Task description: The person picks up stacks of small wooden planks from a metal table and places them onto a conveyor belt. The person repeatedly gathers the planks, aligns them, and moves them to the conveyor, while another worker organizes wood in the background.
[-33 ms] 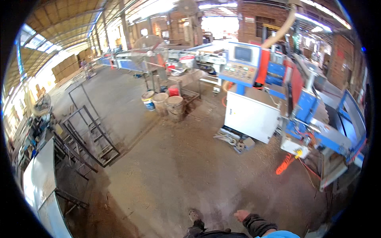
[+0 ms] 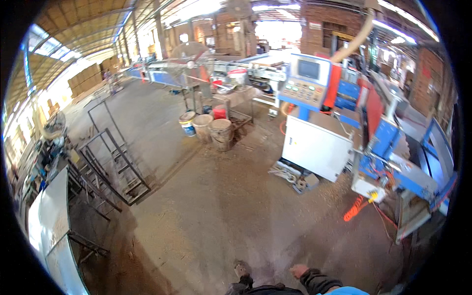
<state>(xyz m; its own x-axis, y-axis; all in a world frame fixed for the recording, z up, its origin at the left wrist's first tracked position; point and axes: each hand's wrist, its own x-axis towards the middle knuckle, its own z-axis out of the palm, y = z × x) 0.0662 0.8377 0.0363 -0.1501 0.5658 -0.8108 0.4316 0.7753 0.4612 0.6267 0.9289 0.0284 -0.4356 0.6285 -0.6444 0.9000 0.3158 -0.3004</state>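
Note:
My right hand (image 2: 298,271) hangs low near the bottom edge, over the brown floor, with a dark sleeve and some light blue cloth behind it. Its fingers are smeared, so I cannot make out whether they are curled or spread. No object shows in it. To its left, a brownish shoe (image 2: 241,268) pokes out beneath dark clothing. My left hand is outside the picture. Nothing stands within reach of the right hand; the closest machine part is an orange coiled hose (image 2: 353,209) farther off to the right.
A blue and white machine with a control panel (image 2: 306,81) and white cabinet (image 2: 316,148) stands at right. Several buckets (image 2: 221,134) sit by a low workbench (image 2: 237,96) and a fan (image 2: 191,64). Black metal frames (image 2: 114,167) and a pale sheet-topped table (image 2: 55,209) line the left.
The whole scene has shifted slightly to the right, as my view turns a little left. My right hand keeps nearly the same place low in the picture.

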